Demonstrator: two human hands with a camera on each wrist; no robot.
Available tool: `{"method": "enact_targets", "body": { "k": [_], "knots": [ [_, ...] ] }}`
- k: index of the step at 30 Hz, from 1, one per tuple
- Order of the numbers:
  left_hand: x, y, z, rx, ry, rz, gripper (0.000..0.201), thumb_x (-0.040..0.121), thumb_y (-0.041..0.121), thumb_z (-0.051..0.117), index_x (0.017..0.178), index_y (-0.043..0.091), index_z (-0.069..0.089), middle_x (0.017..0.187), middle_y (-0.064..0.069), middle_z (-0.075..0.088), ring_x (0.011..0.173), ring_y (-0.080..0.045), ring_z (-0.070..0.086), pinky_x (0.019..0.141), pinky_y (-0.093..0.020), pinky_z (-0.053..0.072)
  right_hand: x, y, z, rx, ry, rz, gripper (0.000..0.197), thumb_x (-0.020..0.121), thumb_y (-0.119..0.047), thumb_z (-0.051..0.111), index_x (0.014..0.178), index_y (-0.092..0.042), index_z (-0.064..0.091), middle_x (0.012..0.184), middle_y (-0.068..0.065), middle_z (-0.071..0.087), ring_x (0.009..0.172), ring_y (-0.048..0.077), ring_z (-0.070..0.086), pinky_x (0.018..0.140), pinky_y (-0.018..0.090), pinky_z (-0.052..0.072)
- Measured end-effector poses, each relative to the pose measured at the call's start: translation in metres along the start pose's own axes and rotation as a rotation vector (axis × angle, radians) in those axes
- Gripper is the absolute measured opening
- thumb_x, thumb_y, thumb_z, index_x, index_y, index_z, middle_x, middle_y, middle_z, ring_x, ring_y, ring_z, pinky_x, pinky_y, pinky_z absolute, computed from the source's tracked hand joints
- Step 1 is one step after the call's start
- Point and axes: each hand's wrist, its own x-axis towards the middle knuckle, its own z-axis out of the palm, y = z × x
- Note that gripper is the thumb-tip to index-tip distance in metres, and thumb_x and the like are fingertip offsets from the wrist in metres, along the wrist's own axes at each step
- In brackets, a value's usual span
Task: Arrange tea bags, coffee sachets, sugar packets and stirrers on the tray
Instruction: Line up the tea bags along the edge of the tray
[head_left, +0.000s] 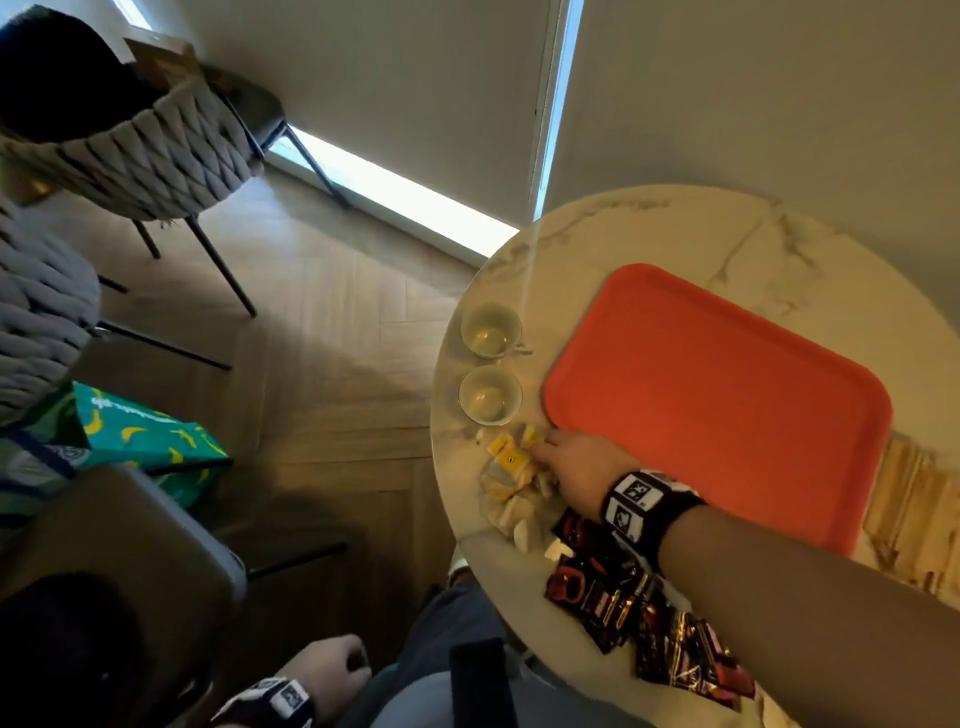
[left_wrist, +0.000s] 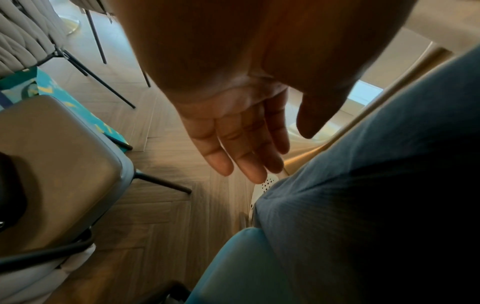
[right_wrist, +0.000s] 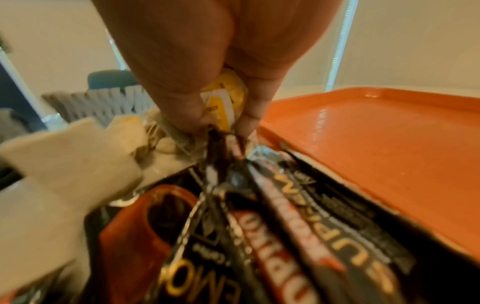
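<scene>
An orange tray (head_left: 727, 395) lies bare on the round marble table (head_left: 675, 234). Left of its near corner sits a pile of tea bags (head_left: 511, 488) with yellow tags. My right hand (head_left: 545, 449) reaches over that pile. In the right wrist view its thumb and fingers (right_wrist: 223, 115) curl down and pinch yellow-tagged tea bags (right_wrist: 221, 107). Dark red and black coffee sachets (head_left: 623, 597) lie under my forearm, close up as coffee sachets (right_wrist: 259, 226) beside the tray (right_wrist: 376, 144). Wooden stirrers (head_left: 914, 514) lie right of the tray. My left hand (left_wrist: 249, 148) hangs empty by my thigh.
Two empty cups (head_left: 491, 330) (head_left: 489, 395) stand near the table's left edge, beyond the tea bags. A pale packet with a zigzag edge (right_wrist: 64, 164) lies beside the sachets. A woven chair (head_left: 156, 150), a grey seat (head_left: 104, 545) and a teal banana-print bag (head_left: 145, 441) stand on the floor.
</scene>
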Motion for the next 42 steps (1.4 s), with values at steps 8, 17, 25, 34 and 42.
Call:
{"method": "enact_targets", "body": {
  "k": [8,17,25,34,42],
  "knots": [
    [-0.006,0.041,-0.021,-0.095,0.152,0.107,0.006,0.101,0.036,0.062,0.101,0.035,0.068,0.097,0.012,0.069,0.092,-0.002,0.066,0.076,-0.016,0.051,-0.029,0.017,-0.018,0.309,0.181,0.095,0.028,0.078,-0.01,0.064,0.098,-0.029,0.061,0.085,-0.011,0.06,0.081,0.015,0.059,0.064,0.026,0.043],
    [-0.062,0.186,-0.13,-0.532,0.616,0.701,0.013,0.094,0.03,0.069,0.103,0.038,0.064,0.099,0.013,0.069,0.094,-0.004,0.068,0.085,-0.034,0.062,-0.071,0.032,-0.076,0.468,0.222,0.034,0.026,0.075,-0.019,0.079,0.081,-0.035,0.059,0.077,-0.011,0.065,0.069,0.006,0.059,0.059,0.025,0.046],
    [-0.062,0.307,-0.183,-1.06,-0.09,0.907,0.065,0.08,0.058,0.077,0.135,0.025,0.065,0.141,-0.01,0.064,0.131,-0.037,0.06,0.108,-0.069,0.045,-0.106,0.057,-0.114,1.097,0.353,-0.183,0.03,0.073,0.006,0.078,0.086,-0.017,0.065,0.089,0.018,0.069,0.078,0.024,0.062,0.075,0.043,0.051],
    [-0.003,0.363,-0.144,-1.184,-0.277,0.902,0.057,0.09,0.031,0.072,0.141,0.007,0.057,0.14,-0.029,0.06,0.121,-0.044,0.067,0.099,-0.057,0.056,-0.075,0.113,-0.082,1.14,0.582,-0.039,0.029,0.078,0.016,0.072,0.093,-0.007,0.065,0.074,0.011,0.068,0.062,0.021,0.063,0.057,0.031,0.052],
    [0.039,0.381,-0.099,-1.151,-0.009,0.952,0.029,0.099,0.012,0.062,0.127,0.004,0.062,0.106,-0.025,0.072,0.082,-0.035,0.075,0.059,-0.033,0.063,-0.065,0.122,-0.02,0.959,0.759,0.082,0.045,0.079,0.015,0.07,0.118,-0.004,0.061,0.089,0.02,0.071,0.074,0.034,0.065,0.077,0.051,0.057]
  ]
}}
